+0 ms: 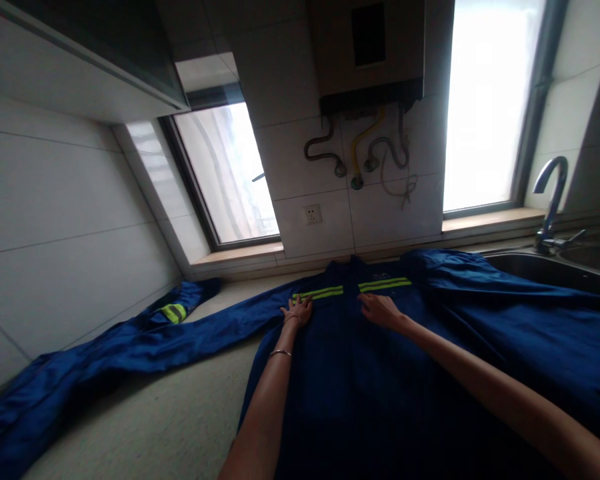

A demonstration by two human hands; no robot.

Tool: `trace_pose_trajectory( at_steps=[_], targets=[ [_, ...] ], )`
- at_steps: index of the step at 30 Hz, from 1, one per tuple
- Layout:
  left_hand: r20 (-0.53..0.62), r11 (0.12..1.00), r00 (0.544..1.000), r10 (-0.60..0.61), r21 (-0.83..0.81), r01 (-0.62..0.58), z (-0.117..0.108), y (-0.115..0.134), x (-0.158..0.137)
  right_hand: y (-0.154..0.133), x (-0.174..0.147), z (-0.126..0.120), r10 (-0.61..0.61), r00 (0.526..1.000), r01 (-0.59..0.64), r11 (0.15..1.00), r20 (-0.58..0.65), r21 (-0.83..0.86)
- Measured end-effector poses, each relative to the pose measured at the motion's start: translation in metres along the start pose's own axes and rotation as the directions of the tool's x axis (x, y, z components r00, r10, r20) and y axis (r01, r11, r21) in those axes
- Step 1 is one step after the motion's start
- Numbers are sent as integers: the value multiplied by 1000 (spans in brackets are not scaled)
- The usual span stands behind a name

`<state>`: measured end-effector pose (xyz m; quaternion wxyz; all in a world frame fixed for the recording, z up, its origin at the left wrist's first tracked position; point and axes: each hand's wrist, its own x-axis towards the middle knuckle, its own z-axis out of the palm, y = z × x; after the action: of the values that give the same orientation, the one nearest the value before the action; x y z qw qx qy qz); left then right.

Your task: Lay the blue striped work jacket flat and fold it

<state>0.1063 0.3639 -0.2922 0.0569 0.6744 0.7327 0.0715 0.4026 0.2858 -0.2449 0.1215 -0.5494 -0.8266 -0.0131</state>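
Both hands, left hand [297,310] and right hand [379,309], press flat and open on the blue jacket [360,373], its long sleeve [130,340] trailing left across the desk [170,413].

Both forearms are bare to the near edge of the head view, with no sleeves showing on either one. The left hand [297,311] has a thin silver bangle [281,353] around its wrist. The right hand [380,309] wears no visible ring, watch or glove.
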Motion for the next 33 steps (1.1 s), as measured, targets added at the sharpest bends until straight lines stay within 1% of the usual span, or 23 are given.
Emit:
trace_pose_trajectory(
  at_steps=[2,4,7,8,9,11,13,15,18,20,22,24,25,27,28,29,30,31,32,33],
  targets=[
    [-3,1000,1000,-1,-10,1,-1,0,-1,-41,-21,-6,-142,987,136,987,71,88],
    [-4,1000,1000,-4,-11,4,-1,0,-2,-71,-44,-13,-254,955,235,963,152,132],
    [-7,1000,1000,0,-7,-1,-1,0,-2,-96,-82,-28,-368,875,340,930,315,142],
    [-7,1000,1000,4,-6,-4,-1,0,-1,-100,-95,-34,-381,857,357,925,347,133],
    [-7,1000,1000,4,-6,-4,-1,0,-1,-104,-107,-39,-381,852,365,924,360,115],
    [-8,1000,1000,-2,-7,2,-1,0,-1,-109,-131,-48,-357,872,358,932,334,61],
    [-13,1000,1000,-6,-10,5,-1,1,-1,-113,-153,-51,-343,892,353,935,294,20],
    [-16,1000,1000,-9,-15,8,-4,2,-4,-115,-170,-46,-367,885,379,925,287,15],
    [-58,1000,998,3,-12,-3,-13,8,-14,-109,-189,-32,-430,851,439,898,302,40],
    [-133,999,990,46,-7,-48,-23,15,-26,-102,-198,-24,-438,856,431,898,276,86],
    [-227,991,966,125,-25,-134,-35,25,-43,-93,-203,-21,-416,885,384,906,210,178],
    [-269,973,944,189,-78,-217,-46,39,-65,-87,-208,-21,-368,918,308,895,146,323],
    [-265,964,941,209,-108,-244,-51,47,-77,-84,-210,-22,-329,936,255,879,125,403],
    [-217,951,948,234,-152,-270,-60,64,-103,-81,-212,-24,-226,969,129,814,104,566],
    [-172,939,950,260,-184,-290,-64,73,-117,-79,-213,-25,-171,980,69,761,98,645],
    [-120,922,947,297,-223,-317,-67,81,-132,-77,-214,-27,-122,988,14,690,97,723],
    [-27,891,935,355,-292,-347,-71,88,-146,-75,-215,-29,-83,992,-30,599,99,800],
    [85,854,901,426,-366,-369,-75,94,-160,-72,-216,-33,-55,993,-66,490,106,870],
    [223,810,832,507,-452,-373,-79,100,-174,-69,-217,-37,-32,993,-93,372,113,924],
    [370,766,719,589,-538,-351,-83,104,-187,-66,-218,-42,-12,993,-111,257,118,960]
  ],
)
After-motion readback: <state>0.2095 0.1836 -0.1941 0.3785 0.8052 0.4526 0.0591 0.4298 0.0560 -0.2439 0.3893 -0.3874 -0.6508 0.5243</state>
